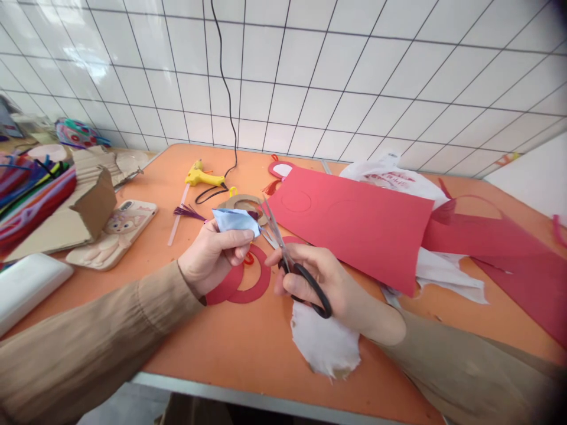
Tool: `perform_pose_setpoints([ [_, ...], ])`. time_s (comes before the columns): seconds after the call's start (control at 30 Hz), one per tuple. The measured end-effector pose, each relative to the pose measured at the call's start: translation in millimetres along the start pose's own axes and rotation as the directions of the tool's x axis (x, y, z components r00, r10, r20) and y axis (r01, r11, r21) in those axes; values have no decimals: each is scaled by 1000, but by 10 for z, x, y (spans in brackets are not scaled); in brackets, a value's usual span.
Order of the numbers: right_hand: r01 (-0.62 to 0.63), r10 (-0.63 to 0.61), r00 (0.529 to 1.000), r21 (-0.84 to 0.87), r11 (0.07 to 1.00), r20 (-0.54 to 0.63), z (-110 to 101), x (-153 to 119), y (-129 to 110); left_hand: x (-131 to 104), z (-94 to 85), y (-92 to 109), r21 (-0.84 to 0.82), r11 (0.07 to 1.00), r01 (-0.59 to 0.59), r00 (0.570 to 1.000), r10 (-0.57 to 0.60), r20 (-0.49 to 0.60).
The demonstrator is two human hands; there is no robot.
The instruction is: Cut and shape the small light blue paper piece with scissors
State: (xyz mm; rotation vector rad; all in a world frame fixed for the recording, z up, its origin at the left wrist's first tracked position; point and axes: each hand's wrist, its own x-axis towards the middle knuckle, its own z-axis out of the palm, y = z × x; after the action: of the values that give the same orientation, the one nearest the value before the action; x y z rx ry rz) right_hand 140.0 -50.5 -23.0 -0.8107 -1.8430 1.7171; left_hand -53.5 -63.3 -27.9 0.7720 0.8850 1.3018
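My left hand (217, 251) is closed on a folded piece of light blue fabric (237, 221), pinched between thumb and fingers. In my right hand (321, 274) is a pair of scissors (310, 283) with black handles, its blades parted and pointing up beside the fabric's right end. Whether the blades touch the fabric I cannot tell. Red paper rings (261, 283) lie on the table below my left hand, partly hidden by it. Under my right hand rests a ragged white cloth piece (325, 345). A brown cardboard ring (230, 202) shows behind the fabric.
A yellow glue gun (204, 175) with a black cord lies at the back. Red card (358, 218) covers the right, near a white plastic bag (390, 171). At left are a phone (119, 236), cardboard (75, 218), colourful pipe cleaners (31, 200) and a white case (33, 286).
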Motion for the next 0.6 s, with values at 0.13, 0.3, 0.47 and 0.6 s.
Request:
perform_pose_setpoints([
  [0.13,83,-75,975,27,996,-210,43,28,34,-9,1,-33,26,1000,11,1000,-11,7],
  [0.3,225,-220,897,-34,974,-384,32,78,49,-25,32,-76,66,998,25,999,-28,38],
  [0.47,241,-247,924,-58,969,-293,35,78,47,-50,81,-108,125,992,-5,996,-6,86],
  [0.6,208,-229,921,-99,973,-315,42,81,45,-80,98,-140,213,977,-12,997,-5,80],
])
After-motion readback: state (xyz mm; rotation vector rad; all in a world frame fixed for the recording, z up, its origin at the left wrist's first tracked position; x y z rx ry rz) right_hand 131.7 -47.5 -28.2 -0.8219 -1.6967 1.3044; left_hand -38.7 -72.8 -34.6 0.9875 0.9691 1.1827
